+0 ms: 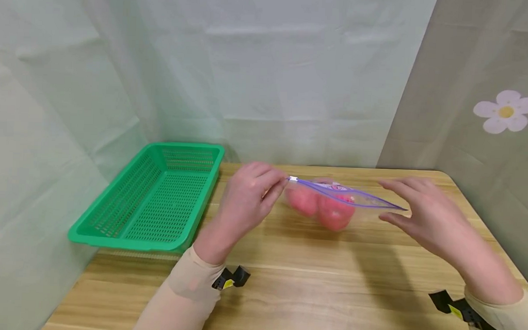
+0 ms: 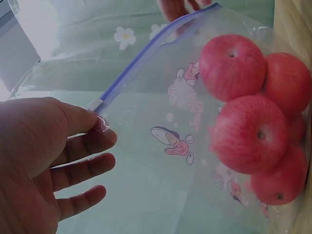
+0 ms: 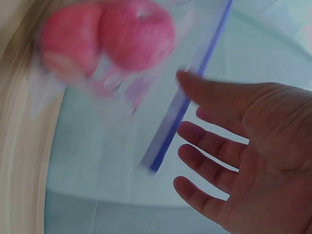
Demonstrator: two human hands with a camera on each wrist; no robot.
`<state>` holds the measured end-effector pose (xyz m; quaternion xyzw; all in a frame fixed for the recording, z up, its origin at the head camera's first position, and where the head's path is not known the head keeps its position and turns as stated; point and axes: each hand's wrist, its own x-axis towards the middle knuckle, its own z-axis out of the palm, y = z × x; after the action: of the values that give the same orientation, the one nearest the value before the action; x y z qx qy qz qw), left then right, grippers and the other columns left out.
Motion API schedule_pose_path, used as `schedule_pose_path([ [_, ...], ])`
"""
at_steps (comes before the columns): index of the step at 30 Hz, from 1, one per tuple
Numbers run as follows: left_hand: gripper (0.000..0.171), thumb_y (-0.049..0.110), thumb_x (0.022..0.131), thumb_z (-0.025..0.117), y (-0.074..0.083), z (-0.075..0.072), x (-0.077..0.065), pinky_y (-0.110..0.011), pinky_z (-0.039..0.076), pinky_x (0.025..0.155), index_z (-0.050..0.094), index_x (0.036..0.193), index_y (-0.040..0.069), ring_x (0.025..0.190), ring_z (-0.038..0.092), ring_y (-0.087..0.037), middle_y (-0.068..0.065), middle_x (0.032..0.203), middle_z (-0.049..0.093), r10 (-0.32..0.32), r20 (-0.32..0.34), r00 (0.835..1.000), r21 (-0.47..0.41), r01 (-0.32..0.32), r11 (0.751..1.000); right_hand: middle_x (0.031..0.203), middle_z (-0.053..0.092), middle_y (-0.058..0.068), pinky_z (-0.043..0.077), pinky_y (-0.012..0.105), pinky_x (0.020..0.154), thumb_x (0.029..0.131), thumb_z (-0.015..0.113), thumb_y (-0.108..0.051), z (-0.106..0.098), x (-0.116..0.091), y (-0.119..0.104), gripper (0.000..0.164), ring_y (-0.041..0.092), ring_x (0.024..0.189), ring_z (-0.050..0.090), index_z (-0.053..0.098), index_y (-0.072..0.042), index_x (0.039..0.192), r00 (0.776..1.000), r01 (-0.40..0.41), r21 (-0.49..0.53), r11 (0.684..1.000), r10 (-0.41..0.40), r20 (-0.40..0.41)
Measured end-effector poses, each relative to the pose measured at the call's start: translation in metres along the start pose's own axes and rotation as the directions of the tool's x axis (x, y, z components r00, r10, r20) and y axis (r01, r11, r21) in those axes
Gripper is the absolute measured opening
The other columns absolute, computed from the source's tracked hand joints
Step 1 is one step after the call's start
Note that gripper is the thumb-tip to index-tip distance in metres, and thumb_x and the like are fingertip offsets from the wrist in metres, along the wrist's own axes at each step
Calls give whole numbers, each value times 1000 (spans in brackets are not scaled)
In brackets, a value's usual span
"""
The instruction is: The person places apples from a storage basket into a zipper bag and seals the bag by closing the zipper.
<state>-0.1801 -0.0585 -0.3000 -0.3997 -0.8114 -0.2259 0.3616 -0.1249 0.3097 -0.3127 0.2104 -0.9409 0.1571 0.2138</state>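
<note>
left wrist view: one zip bag (image 2: 161, 122) holds five apples (image 2: 248, 141).

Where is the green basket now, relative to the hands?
In the head view, the green basket sits at the table's left edge, just left of the left hand, which pinches the bag of apples.

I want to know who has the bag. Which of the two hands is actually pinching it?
The left hand: it pinches the zip bag at the white slider end. The right hand hovers open by the far corner, gripping nothing.
</note>
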Motion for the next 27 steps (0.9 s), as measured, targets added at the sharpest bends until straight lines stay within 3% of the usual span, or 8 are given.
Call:
schedule_pose_path([
  [5,3,7,98,83,1,1,-1,-43,61,85,84,101,6,89,74,-27,-6,96,81,7,21,1000,15,-7,1000,137,72,16,55,66,90,78,103,-26,4,12,-25,78,43,127,62,69,-11,147,999,32,95,995,-30,-18],
  [17,3,10,100,82,3,2,-2,-45,57,101,84,102,8,92,75,-23,-3,99,83,33,58,998,55,-36,998,122,79,5,60,56,90,87,96,-11,33,49,-83,40,32,117,70,82,-16,125,970,148,194,970,-104,-219],
  [27,9,15,105,77,9,1,0,-45,55,106,85,103,11,91,75,-19,0,96,81,56,69,996,82,-62,995,111,80,-3,60,46,89,89,95,-18,48,61,-108,25,24,108,72,84,-16,111,943,189,234,954,-110,-313],
])
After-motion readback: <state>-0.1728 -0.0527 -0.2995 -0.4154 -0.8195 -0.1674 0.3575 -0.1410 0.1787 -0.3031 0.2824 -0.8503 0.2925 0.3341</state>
